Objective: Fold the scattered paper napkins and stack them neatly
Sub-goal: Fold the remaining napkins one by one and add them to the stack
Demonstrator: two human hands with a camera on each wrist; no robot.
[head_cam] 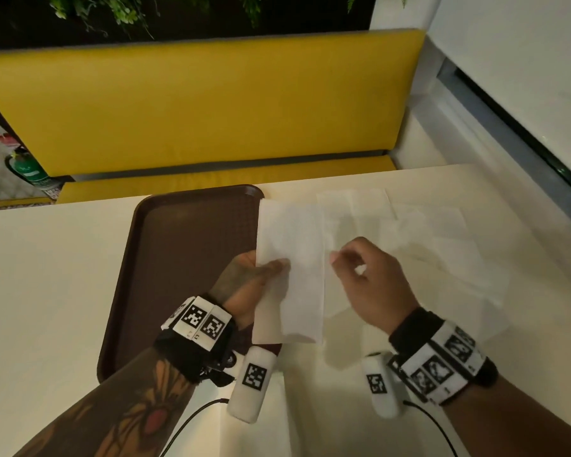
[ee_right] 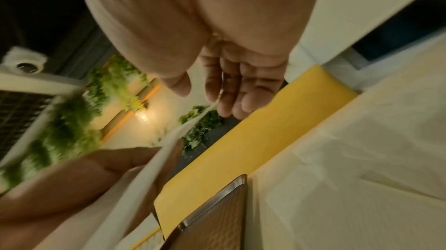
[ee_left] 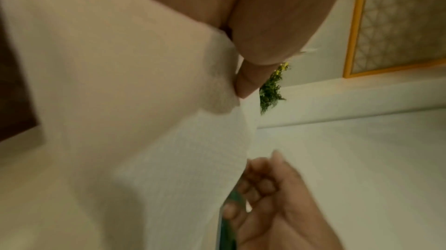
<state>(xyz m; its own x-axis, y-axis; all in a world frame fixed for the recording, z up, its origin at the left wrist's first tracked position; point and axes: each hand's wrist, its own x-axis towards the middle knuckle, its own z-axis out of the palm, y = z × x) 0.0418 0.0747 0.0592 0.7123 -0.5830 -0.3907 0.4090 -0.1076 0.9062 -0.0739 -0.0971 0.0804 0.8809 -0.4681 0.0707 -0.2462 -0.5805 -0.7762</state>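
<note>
Brown tray [head_cam: 178, 258] on the left holds no stack yet. Left hand [head_cam: 251, 285] pinches a half-folded paper napkin [head_cam: 294, 275] held above the worktop [head_cam: 47, 275]. Right hand [head_cam: 366, 278] just beside it, fingers loosely curled, grip released. Unfolded napkins [head_cam: 426, 232] lie scattered at right (most work left). No readable writing.

Thin white paper napkin [head_cam: 290, 245], soft, matt, faintly embossed, creased along its folds. More flat white paper napkins [head_cam: 419, 232] alike, lying matt and wrinkled on smooth, matt cream table [head_cam: 47, 275]. Dark brown rectangular plastic tray [head_cam: 165, 258], floor finely textured, rim smooth with slight sheen. Yellow upholstered bench seat [head_cam: 211, 107], smooth, matt, leather-like. Black cloth wrist straps [head_cam: 192, 354] fuzzy at edges, carrying smooth white printed marker blocks [head_cam: 201, 319].
</note>
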